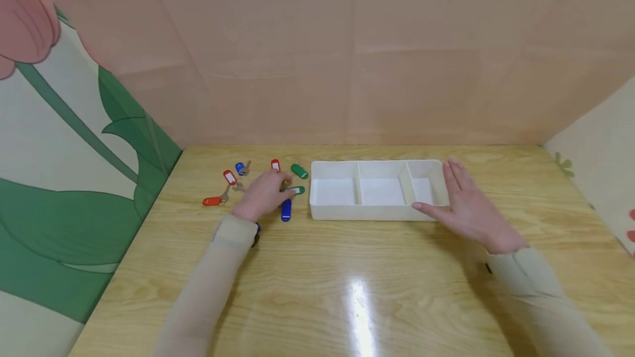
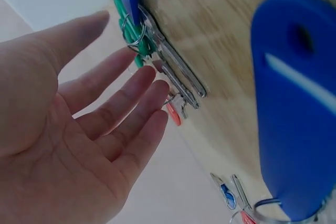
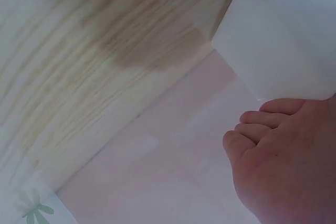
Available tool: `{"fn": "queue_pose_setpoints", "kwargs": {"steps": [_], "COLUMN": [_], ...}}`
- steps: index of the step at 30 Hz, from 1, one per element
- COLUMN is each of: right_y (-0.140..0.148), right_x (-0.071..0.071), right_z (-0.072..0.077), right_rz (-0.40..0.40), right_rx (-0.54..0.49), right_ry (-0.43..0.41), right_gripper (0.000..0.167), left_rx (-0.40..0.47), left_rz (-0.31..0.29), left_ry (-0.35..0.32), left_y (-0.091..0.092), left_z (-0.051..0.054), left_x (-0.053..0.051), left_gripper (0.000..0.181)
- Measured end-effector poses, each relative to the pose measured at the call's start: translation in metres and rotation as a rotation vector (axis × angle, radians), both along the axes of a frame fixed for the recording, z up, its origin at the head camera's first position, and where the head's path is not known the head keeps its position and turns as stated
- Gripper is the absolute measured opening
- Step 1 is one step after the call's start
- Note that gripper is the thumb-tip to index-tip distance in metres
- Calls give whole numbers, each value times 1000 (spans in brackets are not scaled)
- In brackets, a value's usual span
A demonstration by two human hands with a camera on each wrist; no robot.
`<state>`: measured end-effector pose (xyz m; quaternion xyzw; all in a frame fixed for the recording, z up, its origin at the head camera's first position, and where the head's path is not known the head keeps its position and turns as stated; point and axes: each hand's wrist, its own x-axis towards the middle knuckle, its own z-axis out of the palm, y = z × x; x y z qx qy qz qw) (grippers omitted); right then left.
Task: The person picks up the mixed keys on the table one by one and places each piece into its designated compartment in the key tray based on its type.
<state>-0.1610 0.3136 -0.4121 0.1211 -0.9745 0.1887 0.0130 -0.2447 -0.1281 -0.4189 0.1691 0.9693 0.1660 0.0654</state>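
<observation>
My left hand [image 1: 263,194] is low over a group of tagged keys, left of a white divided box [image 1: 367,213]. In the left wrist view, its loosely bent fingers [image 2: 126,85] are beside metal keys [image 2: 181,69] with a green tag [image 2: 118,6]; whether the fingertips touch them is unclear. A blue tag [image 1: 286,210] lies just right of that hand. My right hand [image 1: 471,214] rests at the box's right end, fingers fairly straight along the end wall, thumb at the front rim. In the right wrist view, this hand [image 3: 289,161] touches the white box wall [image 3: 273,40].
Red tags [image 1: 212,201], a blue tag [image 1: 240,168] and a green tag [image 1: 299,171] lie around the left hand, some with keys. Another blue tag [image 2: 299,114] looms close in the left wrist view. A pink backdrop [image 1: 347,70] rises behind the wooden table [image 1: 307,291].
</observation>
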Motion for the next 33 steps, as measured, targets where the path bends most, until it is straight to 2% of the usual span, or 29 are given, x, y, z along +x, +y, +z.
{"fn": "queue_pose_setpoints", "kwargs": {"steps": [8, 13, 18, 25, 33], "right_y": [-8, -13, -12, -1, 3], "right_x": [10, 15, 18, 16, 13], "right_z": [1, 2, 5, -1, 3], "right_rz": [-5, -7, -2, 29, 37], "right_rx": [19, 67, 70, 73, 57], "right_ry": [21, 46, 43, 70, 90], "right_gripper": [115, 114, 112, 110, 113], "left_rx": [17, 30, 42, 65, 80], "left_rz": [37, 41, 40, 60, 70], "left_ry": [-46, -60, -57, -85, -87], "left_y": [2, 3, 3, 2, 1], "left_z": [-2, 0, 2, 1, 0], "left_x": [0, 1, 2, 1, 0], "left_gripper": [18, 16, 15, 17, 18]}}
